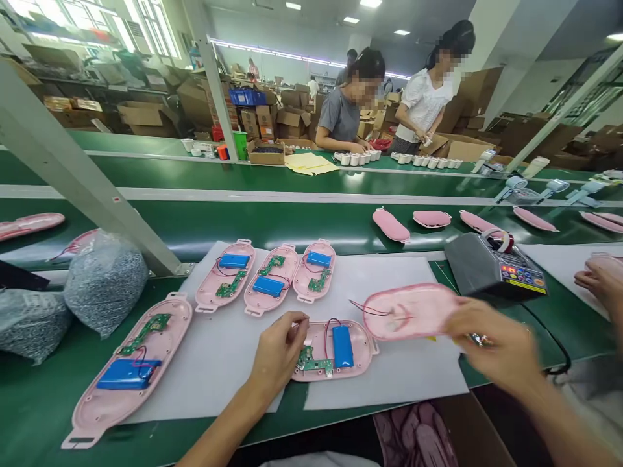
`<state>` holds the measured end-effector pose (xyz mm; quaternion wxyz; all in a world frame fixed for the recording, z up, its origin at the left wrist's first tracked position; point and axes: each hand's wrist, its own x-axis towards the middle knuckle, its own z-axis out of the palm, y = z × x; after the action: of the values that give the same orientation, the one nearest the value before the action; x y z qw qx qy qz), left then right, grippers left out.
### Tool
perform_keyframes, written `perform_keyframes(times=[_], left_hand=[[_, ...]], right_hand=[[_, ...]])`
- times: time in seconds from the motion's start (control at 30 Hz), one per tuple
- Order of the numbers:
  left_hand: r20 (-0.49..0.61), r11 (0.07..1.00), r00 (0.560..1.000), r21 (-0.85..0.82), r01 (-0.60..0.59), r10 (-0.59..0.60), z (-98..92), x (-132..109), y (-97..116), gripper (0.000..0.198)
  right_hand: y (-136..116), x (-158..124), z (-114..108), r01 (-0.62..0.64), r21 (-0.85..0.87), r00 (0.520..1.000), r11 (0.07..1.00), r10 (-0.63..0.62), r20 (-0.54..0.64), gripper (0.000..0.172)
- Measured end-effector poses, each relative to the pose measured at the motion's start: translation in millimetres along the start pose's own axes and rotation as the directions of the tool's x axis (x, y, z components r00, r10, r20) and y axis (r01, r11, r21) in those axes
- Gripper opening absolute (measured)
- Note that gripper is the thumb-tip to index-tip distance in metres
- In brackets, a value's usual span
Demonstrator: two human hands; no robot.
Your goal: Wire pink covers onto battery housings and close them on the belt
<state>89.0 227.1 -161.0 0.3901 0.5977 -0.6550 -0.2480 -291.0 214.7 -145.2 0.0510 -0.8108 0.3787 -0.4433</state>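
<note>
A pink plastic half-shell (363,340) lies on white sheeting in front of me, open side up, with a blue battery pack (342,346) and a green circuit board (314,364) inside. My left hand (280,347) is at its left end, thumb and fingers drawn together; what they pinch, if anything, is hidden. To the right, my right hand (496,337), blurred by motion, grips the end of a pink cover (413,311) above the sheeting. Thin dark red wires (367,307) stick out from that cover's left side. Something small and shiny (479,339) shows by the right fingers.
Several similar filled half-shells (271,282) stand behind and left, one large (131,370) nearby. Bags of screws (104,282) sit at left. A grey device with lit display (496,266) is at right, beside a co-worker's hand (603,282). Pink covers (390,225) lie on the green belt.
</note>
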Motion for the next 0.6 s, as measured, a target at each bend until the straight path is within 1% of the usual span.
perform_keyframes(times=[0.07, 0.1, 0.17, 0.2, 0.23, 0.3, 0.33, 0.37, 0.4, 0.43, 0.47, 0.5, 0.53, 0.57, 0.6], left_hand=[[-0.043, 1.0, 0.999, -0.004, -0.012, 0.012, 1.2, -1, 0, 0.026], [-0.047, 1.0, 0.999, -0.003, -0.021, 0.021, 1.7, -1, 0, 0.025], [-0.03, 0.999, 0.999, -0.005, -0.034, 0.034, 2.2, -1, 0, 0.023], [-0.013, 0.999, 0.999, -0.006, -0.037, 0.037, 2.2, -2, 1, 0.021], [0.003, 0.999, 0.999, -0.006, -0.042, 0.042, 2.0, -2, 2, 0.02], [0.028, 0.998, 0.998, 0.004, -0.057, 0.057, 0.5, -2, 4, 0.018], [0.044, 0.997, 0.997, 0.012, -0.07, 0.069, -0.9, -2, 6, 0.018], [0.061, 0.996, 0.995, 0.022, -0.086, 0.084, -2.8, -2, 7, 0.018], [0.077, 0.994, 0.991, 0.033, -0.108, 0.106, -5.1, -2, 9, 0.018], [0.094, 0.988, 0.986, 0.05, -0.145, 0.14, -7.5, -2, 11, 0.017], [0.11, 0.976, 0.975, 0.078, -0.204, 0.195, -10.0, -2, 13, 0.015], [0.127, 0.95, 0.953, 0.118, -0.29, 0.275, -12.2, -1, 16, 0.014], [0.144, 0.903, 0.917, 0.172, -0.394, 0.373, -13.8, 0, 19, 0.012], [0.17, 0.827, 0.86, 0.238, -0.509, 0.48, -14.7, 1, 23, 0.011], [0.209, 0.721, 0.784, 0.309, -0.62, 0.585, -14.6, 3, 28, 0.011]], right_hand=[[7, -12, 30, 0.009, 0.026, 0.996, 1.0, -0.011, 0.09, 0.016], [11, -17, 38, -0.015, 0.039, 0.988, 0.999, 0.008, 0.156, 0.014], [21, -20, 45, -0.125, 0.059, 0.961, 0.99, 0.105, 0.257, 0.008], [25, -17, 45, -0.193, 0.054, 0.947, 0.98, 0.171, 0.272, 0.01], [29, -11, 45, -0.253, 0.031, 0.936, 0.967, 0.236, 0.262, 0.014], [35, 10, 51, -0.333, -0.067, 0.912, 0.941, 0.339, 0.231, 0.021], [38, 23, 57, -0.352, -0.131, 0.889, 0.927, 0.375, 0.262, 0.025], [42, 34, 64, -0.356, -0.182, 0.853, 0.917, 0.398, 0.338, 0.027], [45, 45, 71, -0.354, -0.202, 0.803, 0.913, 0.407, 0.435, 0.026], [47, 54, 77, -0.357, -0.19, 0.748, 0.915, 0.401, 0.528, 0.024], [48, 60, 81, -0.364, -0.15, 0.704, 0.919, 0.377, 0.602, 0.023], [47, 65, 83, -0.368, -0.097, 0.683, 0.925, 0.339, 0.646, 0.024], [44, 69, 82, -0.364, -0.049, 0.69, 0.93, 0.304, 0.657, 0.025], [38, 72, 80, -0.347, -0.023, 0.716, 0.938, 0.28, 0.64, 0.024], [28, 75, 77, -0.302, -0.026, 0.76, 0.953, 0.257, 0.597, 0.022]])
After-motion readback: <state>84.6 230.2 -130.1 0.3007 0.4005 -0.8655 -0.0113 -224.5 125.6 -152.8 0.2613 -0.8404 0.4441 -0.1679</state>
